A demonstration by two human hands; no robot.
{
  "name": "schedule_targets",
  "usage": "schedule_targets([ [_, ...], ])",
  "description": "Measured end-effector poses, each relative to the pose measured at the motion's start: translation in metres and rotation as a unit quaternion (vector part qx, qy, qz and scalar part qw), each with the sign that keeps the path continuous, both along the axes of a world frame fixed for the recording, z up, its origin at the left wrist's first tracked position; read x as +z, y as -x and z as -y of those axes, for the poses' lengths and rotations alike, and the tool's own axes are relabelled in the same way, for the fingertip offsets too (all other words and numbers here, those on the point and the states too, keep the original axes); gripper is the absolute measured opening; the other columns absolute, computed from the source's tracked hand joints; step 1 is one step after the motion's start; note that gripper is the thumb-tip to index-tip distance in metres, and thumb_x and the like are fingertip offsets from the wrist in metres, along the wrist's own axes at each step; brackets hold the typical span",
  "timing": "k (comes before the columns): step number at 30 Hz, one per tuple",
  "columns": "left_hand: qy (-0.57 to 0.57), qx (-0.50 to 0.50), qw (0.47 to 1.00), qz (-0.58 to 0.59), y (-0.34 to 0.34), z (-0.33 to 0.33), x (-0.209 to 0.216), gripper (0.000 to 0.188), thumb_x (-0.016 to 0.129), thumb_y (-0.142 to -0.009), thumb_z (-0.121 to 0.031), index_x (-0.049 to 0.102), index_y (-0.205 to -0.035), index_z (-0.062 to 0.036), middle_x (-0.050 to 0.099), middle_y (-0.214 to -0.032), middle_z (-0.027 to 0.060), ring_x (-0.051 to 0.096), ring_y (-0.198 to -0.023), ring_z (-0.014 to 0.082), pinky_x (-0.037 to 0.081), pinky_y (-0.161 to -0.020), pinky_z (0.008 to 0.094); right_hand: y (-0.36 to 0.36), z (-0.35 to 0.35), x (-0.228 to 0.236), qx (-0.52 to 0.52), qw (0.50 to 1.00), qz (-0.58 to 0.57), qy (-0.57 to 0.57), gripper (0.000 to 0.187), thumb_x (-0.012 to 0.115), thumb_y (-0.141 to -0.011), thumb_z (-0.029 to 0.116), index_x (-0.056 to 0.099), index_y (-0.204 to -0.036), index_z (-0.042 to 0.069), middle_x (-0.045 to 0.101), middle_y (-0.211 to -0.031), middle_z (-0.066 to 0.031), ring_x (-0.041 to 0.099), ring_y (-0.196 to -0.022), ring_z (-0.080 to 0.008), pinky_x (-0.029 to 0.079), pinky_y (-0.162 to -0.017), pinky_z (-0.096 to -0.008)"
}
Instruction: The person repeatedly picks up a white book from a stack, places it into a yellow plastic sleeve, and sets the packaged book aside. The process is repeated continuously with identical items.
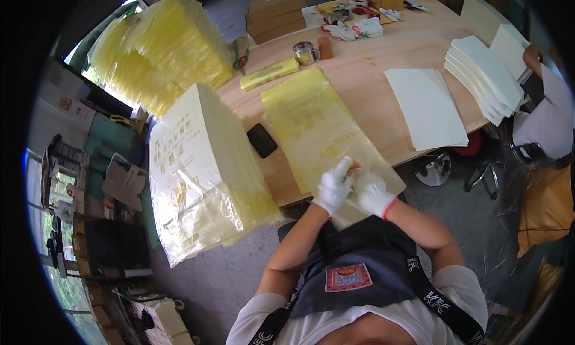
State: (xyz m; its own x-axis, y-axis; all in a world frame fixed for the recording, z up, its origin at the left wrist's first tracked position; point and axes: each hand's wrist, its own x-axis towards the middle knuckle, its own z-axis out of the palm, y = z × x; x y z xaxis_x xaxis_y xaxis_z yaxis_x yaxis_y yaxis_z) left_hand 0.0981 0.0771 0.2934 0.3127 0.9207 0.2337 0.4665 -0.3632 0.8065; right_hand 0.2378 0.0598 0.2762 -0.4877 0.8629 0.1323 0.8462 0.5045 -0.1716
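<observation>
A clear plastic bag with yellow print (317, 120) lies at the table's near edge, on yellowish film, with a pale sheet in or under its near end. Both my hands wear white gloves and meet over that end. My left hand (334, 187) is closed, its fingers bent on the plastic. My right hand (372, 192) is curled against it, slightly blurred, also closed on the bag. Some bare fingertips show between the gloves. To the left stands a tall stack of filled, printed bags (185, 159). A black phone (262, 140) lies between stack and bag.
White sheets (426, 108) and fanned white stacks (484, 78) lie at the right, near another person's arm (542, 76). A yellow bag pile (159, 52) stands far left. A yellow roll (269, 74), metal mug (306, 53), scissors (241, 61) and cardboard boxes (275, 16) are further back.
</observation>
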Motion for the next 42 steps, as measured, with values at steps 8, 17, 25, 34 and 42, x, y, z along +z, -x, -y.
schedule_targets([
  [8,-0.165,-0.019,0.962,-0.216,0.017,0.08,-0.056,0.021,0.068,-0.079,-0.017,0.065,-0.1,-0.0132,0.066,-0.092,0.0108,0.063,-0.089,0.0313,0.049,-0.075,0.0413,-0.06,-0.01,-0.075,-0.212,0.977,0.027,0.012,0.023,0.054,-0.08,0.016,0.056,-0.102,0.007,0.066,-0.085,-0.0124,0.066,-0.081,-0.0293,0.05,-0.068,-0.0436],
  [17,-0.073,0.22,0.955,-0.183,0.118,0.115,-0.077,0.017,0.069,-0.07,-0.007,0.053,-0.074,-0.0113,0.057,-0.074,0.0079,0.058,-0.067,0.0297,0.046,-0.057,0.0406,-0.064,0.053,-0.036,-0.12,0.987,0.079,0.075,0.02,0.056,-0.081,0.029,0.058,-0.079,0.009,0.066,-0.07,-0.0115,0.067,-0.064,-0.0288,0.052,-0.058,-0.0444],
  [25,0.076,0.099,0.989,-0.077,0.115,0.216,-0.053,0.02,0.069,-0.064,-0.001,0.052,-0.072,-0.0102,0.056,-0.069,0.0078,0.058,-0.058,0.028,0.046,-0.052,0.0362,-0.083,0.174,-0.033,-0.03,0.997,0.074,-0.017,0.035,0.065,-0.074,0.042,0.046,-0.058,0.018,0.046,-0.043,0.0026,0.051,-0.035,-0.0149,0.038,-0.034,-0.0333],
  [34,0.053,0.229,0.964,-0.124,0.117,0.134,-0.09,0.025,0.065,-0.066,0.0,0.048,-0.083,-0.0076,0.053,-0.078,0.0116,0.055,-0.068,0.0323,0.046,-0.061,0.0413,-0.077,0.083,-0.036,-0.117,0.993,-0.003,0.02,0.024,0.055,-0.082,0.027,0.057,-0.067,0.009,0.055,-0.05,-0.0129,0.056,-0.042,-0.0311,0.041,-0.04,-0.0465],
  [42,0.123,0.325,0.909,0.231,0.147,0.16,-0.147,0.017,0.057,-0.093,-0.017,0.056,-0.106,-0.0043,0.057,-0.078,0.0031,0.055,-0.066,0.0105,0.047,-0.059,0.0268,-0.107,0.064,-0.046,-0.225,0.886,-0.314,0.258,0.029,0.048,-0.096,0.029,0.066,-0.094,0.007,0.069,-0.078,-0.0124,0.067,-0.072,-0.0288,0.051,-0.064,-0.04],
])
